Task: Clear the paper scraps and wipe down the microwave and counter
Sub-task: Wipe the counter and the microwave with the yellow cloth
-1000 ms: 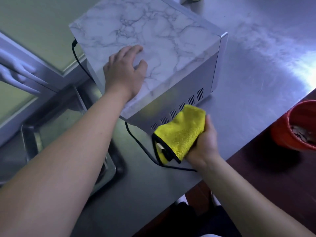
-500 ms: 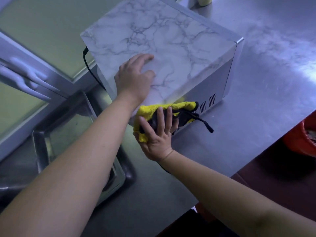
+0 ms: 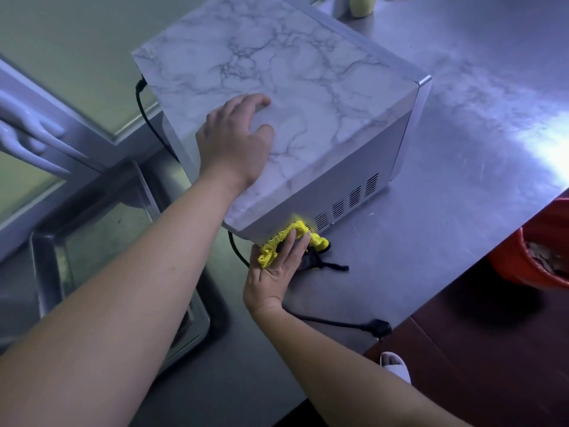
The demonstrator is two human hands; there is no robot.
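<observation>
A microwave (image 3: 308,87) with a marble-patterned top stands on the steel counter (image 3: 462,149). My left hand (image 3: 237,143) lies flat on the near left part of its top, fingers spread. My right hand (image 3: 274,272) presses a yellow cloth (image 3: 289,238) with a black edge against the bottom of the microwave's vented silver side, at its near corner, where the side meets the counter. No paper scraps are visible.
The microwave's black power cord and plug (image 3: 380,328) lie on the counter near my right wrist. A steel sink (image 3: 92,241) is to the left. A red bucket (image 3: 538,257) stands on the floor past the counter's right edge. A pale bottle (image 3: 361,4) stands behind the microwave.
My right hand has carried the cloth across the microwave's side, from near the vents toward the left, then down to the bottom edge. My left hand stayed on the top.
</observation>
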